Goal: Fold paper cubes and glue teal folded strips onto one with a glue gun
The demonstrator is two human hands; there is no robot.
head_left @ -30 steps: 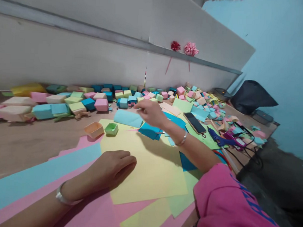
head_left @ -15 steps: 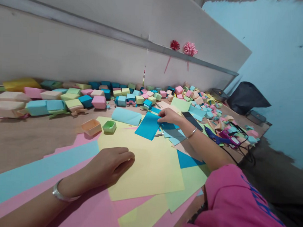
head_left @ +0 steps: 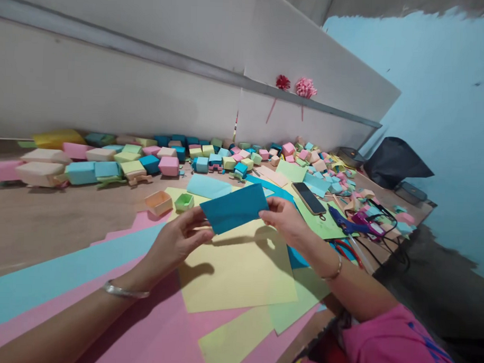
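A dark blue rectangle of paper (head_left: 235, 209) is held up in the air between both hands, above a large yellow sheet (head_left: 235, 263). My left hand (head_left: 180, 241) pinches its lower left corner. My right hand (head_left: 282, 219) pinches its right edge. Both hands wear a bracelet at the wrist. Under the yellow sheet lie pink (head_left: 157, 332) and light blue (head_left: 56, 281) sheets on the wooden table (head_left: 58, 217).
Small open orange (head_left: 158, 202) and green (head_left: 184, 201) paper boxes sit beyond the sheets. Several coloured paper boxes (head_left: 107, 163) line the wall. A phone (head_left: 308, 198), a glue gun (head_left: 349, 223) with cables and a black bag (head_left: 395, 161) lie at the right.
My right hand picked the dark blue paper from the pile and brought it toward me. My left hand rose off the yellow sheet and took the paper's other end.
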